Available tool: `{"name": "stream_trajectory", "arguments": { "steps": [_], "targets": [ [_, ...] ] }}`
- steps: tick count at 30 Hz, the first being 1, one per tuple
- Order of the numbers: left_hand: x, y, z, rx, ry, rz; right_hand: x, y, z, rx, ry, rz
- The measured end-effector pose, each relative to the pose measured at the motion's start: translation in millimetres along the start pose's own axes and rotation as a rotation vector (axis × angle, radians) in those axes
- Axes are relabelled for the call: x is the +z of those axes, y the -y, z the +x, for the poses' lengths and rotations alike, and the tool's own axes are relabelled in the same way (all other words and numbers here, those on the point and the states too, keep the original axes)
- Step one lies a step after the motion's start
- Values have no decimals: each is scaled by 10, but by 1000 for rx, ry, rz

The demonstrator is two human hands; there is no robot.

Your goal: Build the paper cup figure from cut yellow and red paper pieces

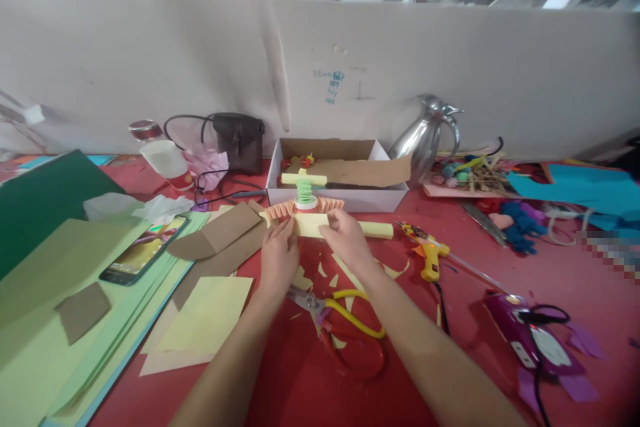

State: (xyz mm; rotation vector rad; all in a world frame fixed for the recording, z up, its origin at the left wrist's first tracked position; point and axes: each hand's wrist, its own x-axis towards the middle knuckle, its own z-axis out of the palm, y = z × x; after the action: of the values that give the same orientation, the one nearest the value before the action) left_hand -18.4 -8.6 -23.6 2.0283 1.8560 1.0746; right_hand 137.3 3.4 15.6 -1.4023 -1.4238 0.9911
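My left hand [280, 255] has its fingers closed on the left end of a piece of yellow paper [309, 225]. My right hand [349, 240] pinches the same paper farther right. A flat-looking yellow paper roll [377, 230] sticks out past my right hand; whether it joins the held piece I cannot tell. Just behind stands a paper figure with a green folded-paper spring [304, 192], a yellow roll across its top and orange pleated strips [331, 204] at both sides. Scissors [313, 305] with yellow and red handles lie open below my hands among yellow scraps [303, 279].
A white box [345, 199] with cardboard stands behind, near a steel jug [425, 130]. At right lie a yellow glue gun [431, 259] and a purple corded device [533, 333]. At left are paper sheets [207, 313], a phone [144, 250], brown cardboard [215, 237] and a paper cup [163, 159].
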Motion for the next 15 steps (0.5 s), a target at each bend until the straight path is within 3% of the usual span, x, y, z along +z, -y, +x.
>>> {"name": "stream_trajectory", "arguments": {
  "steps": [10,15],
  "targets": [
    [46,-18,12,-132,-30,58,-29,-140,114,-69,-36,-227],
    [52,-19,15,-130,-18,73,-26,-156,202,-51,-65,-356]
  ]
}}
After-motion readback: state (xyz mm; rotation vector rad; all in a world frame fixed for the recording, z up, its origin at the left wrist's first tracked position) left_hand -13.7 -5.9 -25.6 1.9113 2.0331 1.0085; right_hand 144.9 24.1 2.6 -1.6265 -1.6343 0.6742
